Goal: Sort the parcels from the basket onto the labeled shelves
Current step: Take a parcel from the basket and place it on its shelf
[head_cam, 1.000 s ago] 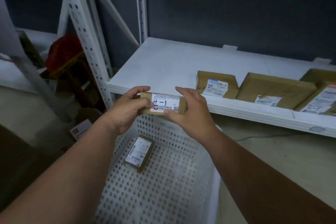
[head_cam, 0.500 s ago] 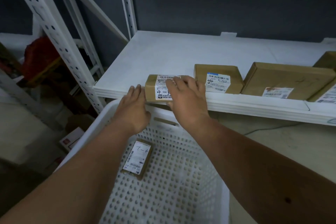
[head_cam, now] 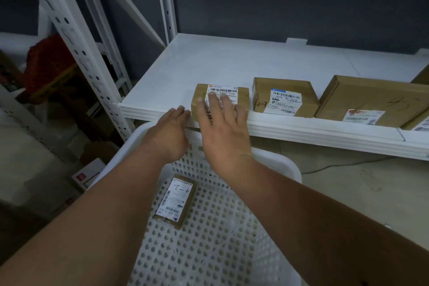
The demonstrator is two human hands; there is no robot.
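We square the small parcel [head_cam: 220, 100] on the shelf [head_cam: 185, 69] — right hand [head_cam: 222, 127] flat on top, left hand [head_cam: 170, 133] open at its near-left edge (neither gripping) — flush beside the 4-3 box [head_cam: 284, 97].

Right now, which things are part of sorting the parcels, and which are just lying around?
Part of the job:
- small parcel on the shelf, under the right hand
- left hand
- basket
- parcel marked 4-2 in the basket
- parcel marked 4-3
- big flat parcel

Just lying around:
- red bundle
- cable on the floor
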